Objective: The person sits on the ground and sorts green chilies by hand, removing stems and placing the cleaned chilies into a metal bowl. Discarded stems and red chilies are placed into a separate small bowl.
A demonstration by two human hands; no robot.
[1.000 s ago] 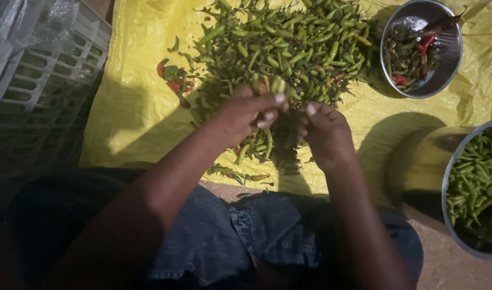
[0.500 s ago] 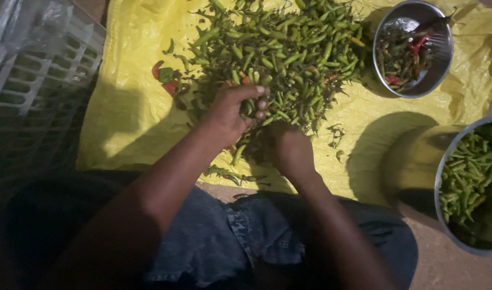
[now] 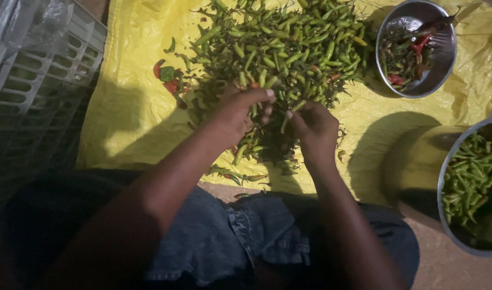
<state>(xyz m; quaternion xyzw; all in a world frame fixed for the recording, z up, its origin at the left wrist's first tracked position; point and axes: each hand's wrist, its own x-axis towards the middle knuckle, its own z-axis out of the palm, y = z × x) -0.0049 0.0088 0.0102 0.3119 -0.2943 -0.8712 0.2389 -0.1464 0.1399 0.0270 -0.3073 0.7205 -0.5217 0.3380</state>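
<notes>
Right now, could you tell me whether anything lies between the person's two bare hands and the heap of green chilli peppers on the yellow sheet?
Nothing visible does. The left hand and right hand are already at the near edge of the heap of green chilli peppers on the yellow plastic sheet, fingers among the pods.

The sheet (image 3: 133, 113) is yellow plastic, thin, crinkled and faintly glossy where light falls on it. The chillies (image 3: 289, 48) have smooth, waxy skins with a slight shine. The small bowl (image 3: 417, 16) is polished metal, bright and reflective on its inner wall. The big bowl (image 3: 444, 177) has a duller metal rim. The crate (image 3: 37, 91) is pale moulded plastic, matt, with slotted walls, and clear glossy film (image 3: 26, 21) lies over it. The trousers (image 3: 214, 241) are blue denim, matt and coarse-woven. The floor (image 3: 450, 268) looks rough and dusty.
</notes>
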